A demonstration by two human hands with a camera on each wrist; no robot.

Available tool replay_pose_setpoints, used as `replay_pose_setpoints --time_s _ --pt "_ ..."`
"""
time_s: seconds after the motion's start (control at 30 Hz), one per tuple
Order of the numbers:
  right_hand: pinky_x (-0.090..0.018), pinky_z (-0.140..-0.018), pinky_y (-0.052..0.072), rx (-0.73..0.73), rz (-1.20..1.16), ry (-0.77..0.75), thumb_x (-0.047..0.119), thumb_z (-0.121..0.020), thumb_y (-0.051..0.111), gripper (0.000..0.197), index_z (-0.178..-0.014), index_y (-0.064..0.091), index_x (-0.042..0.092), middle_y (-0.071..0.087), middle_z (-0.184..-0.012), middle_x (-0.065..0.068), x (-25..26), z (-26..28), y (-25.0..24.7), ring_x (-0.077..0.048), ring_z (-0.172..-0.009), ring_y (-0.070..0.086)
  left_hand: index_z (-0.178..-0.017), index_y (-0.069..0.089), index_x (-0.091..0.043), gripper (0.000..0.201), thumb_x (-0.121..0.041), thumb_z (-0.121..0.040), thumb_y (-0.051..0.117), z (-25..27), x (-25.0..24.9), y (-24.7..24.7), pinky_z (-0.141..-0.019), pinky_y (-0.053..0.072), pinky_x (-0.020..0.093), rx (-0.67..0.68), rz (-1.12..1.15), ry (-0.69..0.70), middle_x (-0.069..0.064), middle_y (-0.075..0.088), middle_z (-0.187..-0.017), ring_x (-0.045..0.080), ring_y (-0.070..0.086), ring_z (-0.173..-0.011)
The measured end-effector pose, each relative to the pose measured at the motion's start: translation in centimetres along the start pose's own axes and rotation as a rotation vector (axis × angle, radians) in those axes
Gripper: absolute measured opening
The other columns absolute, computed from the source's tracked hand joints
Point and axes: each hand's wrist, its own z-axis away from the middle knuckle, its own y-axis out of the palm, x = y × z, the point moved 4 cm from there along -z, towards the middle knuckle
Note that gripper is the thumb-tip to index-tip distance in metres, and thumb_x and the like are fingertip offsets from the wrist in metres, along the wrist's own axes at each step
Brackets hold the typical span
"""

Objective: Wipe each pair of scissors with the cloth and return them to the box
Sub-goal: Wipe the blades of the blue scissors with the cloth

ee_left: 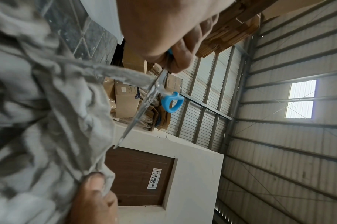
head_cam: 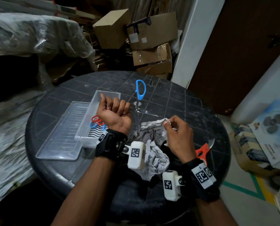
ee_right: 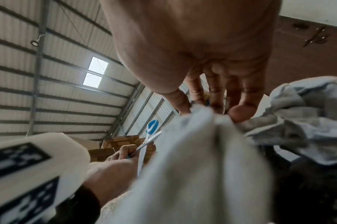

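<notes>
My left hand [head_cam: 114, 115] is turned palm up above the dark round gridded tabletop [head_cam: 176, 101], its fingers curled round one handle of the blue-handled steel scissors [head_cam: 140, 90]; the blades are splayed apart, the free blue loop pointing toward twelve o'clock and one blade running back toward six o'clock into the crumpled grey cloth [head_cam: 154, 154]; my right hand [head_cam: 176, 132], at three o'clock from the left, pinches a raised fold of that cloth between thumb and fingertips, and in the left wrist view the cloth lies against the blade near the pivot; the rest of the cloth sags in a heap on the tabletop between my wrists; the clear plastic box [head_cam: 95, 118] sits at nine o'clock from my left hand, partly under it, with a red-handled pair of scissors [head_cam: 97, 120] and a blue-handled pair [head_cam: 93, 125] lying inside; its flat clear lid [head_cam: 62, 132] lies just beside it, further toward nine o'clock; orange-handled shears [head_cam: 203, 150] rest on the tabletop at four o'clock, just beyond my right wrist.
</notes>
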Motion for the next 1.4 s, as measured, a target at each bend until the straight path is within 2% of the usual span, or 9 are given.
replay_pose_setpoints --time_s 0.27,0.43,0.63,0.73,0.9,1.03,1.17,1.3,1.4 --pt "-0.03 -0.059 0.036 -0.035 -0.116 0.045 0.03 -0.104 0.059 0.029 -0.078 0.063 0.017 0.058 -0.067 -0.005 -1.2 -1.0 0.0 -0.009 -0.061 0.048 -0.049 0.033 -0.022 0.059 -0.035 -0.106 0.04 0.0 0.2 -0.1 -0.037 0.018 0.023 0.069 0.054 -0.05 -0.008 0.021 -0.042 0.008 0.018 -0.033" --pt "-0.03 -0.056 0.031 -0.071 -0.214 0.135 0.035 -0.104 0.059 0.045 -0.065 0.043 0.021 0.037 -0.057 0.011 -0.8 -2.1 -0.1 -0.005 -0.054 0.034 -0.05 0.032 -0.022 0.058 -0.034 -0.106 0.039 0.3 0.7 0.4 -0.035 0.019 0.023 0.082 0.008 -0.094 -0.008 0.02 -0.042 0.007 0.018 -0.033" --pt "-0.038 -0.079 0.055 0.122 -0.581 0.323 0.035 -0.106 0.057 0.043 -0.096 0.068 -0.006 0.076 -0.093 -0.016 -0.8 -2.8 0.4 -0.025 -0.083 0.072 -0.05 0.032 -0.022 0.058 -0.034 -0.106 0.04 0.4 1.0 0.4 -0.036 0.016 0.022 0.074 0.02 -0.107 -0.008 0.02 -0.042 0.008 0.014 -0.034" --pt "-0.045 -0.098 0.056 0.202 -0.682 0.35 0.036 -0.108 0.052 0.045 -0.116 0.071 -0.004 0.077 -0.11 -0.018 -0.7 -2.3 0.2 -0.03 -0.107 0.074 -0.05 0.032 -0.022 0.058 -0.034 -0.107 0.038 0.4 0.9 0.2 -0.036 0.018 0.022 0.062 0.03 -0.099 -0.008 0.02 -0.041 0.008 0.014 -0.034" --pt "-0.046 -0.091 0.058 0.277 -1.033 0.524 0.036 -0.108 0.044 0.047 -0.121 0.071 0.0 0.073 -0.121 -0.023 -0.8 -1.3 0.7 -0.038 -0.113 0.071 -0.049 0.032 -0.022 0.059 -0.033 -0.108 0.036 0.0 0.6 -0.3 -0.036 0.02 0.023 0.045 0.088 -0.08 -0.007 0.021 -0.041 0.008 0.018 -0.033" --pt "-0.05 -0.108 0.05 0.267 -1.195 0.534 0.017 -0.1 0.038 0.043 -0.13 0.064 -0.001 0.065 -0.136 -0.023 -1.6 -1.0 0.2 -0.036 -0.125 0.063 -0.049 0.033 -0.021 0.06 -0.033 -0.108 0.036 -0.2 0.4 -0.4 -0.036 0.021 0.023 0.049 0.151 -0.084 -0.007 0.021 -0.041 0.008 0.02 -0.032" --pt "-0.033 -0.085 0.062 0.361 -1.115 0.444 -0.014 -0.092 0.025 0.062 -0.129 0.064 0.016 0.075 -0.121 -0.009 -1.2 -0.9 0.6 -0.022 -0.107 0.073 -0.049 0.032 -0.021 0.059 -0.032 -0.107 0.036 -0.1 0.2 -0.5 -0.037 0.021 0.024 0.022 0.183 -0.081 -0.007 0.021 -0.042 0.009 0.02 -0.033" --pt "-0.036 -0.092 0.062 0.338 -1.198 0.399 -0.011 -0.094 0.047 0.051 -0.139 0.059 0.011 0.066 -0.137 -0.018 -1.2 -0.6 1.6 -0.035 -0.125 0.063 -0.05 0.032 -0.021 0.057 -0.031 -0.107 0.037 -0.2 0.0 -0.6 -0.037 0.021 0.024 0.004 0.245 -0.081 -0.007 0.021 -0.042 0.01 0.019 -0.034" --pt "-0.034 -0.075 0.064 0.307 -1.22 0.451 0.01 -0.081 0.077 0.05 -0.13 0.067 0.007 0.061 -0.14 -0.024 -1.5 -0.3 2.3 -0.034 -0.113 0.066 -0.05 0.033 -0.021 0.057 -0.031 -0.106 0.037 -0.2 0.0 -0.6 -0.036 0.022 0.025 -0.002 0.246 -0.074 -0.006 0.021 -0.042 0.01 0.02 -0.033"
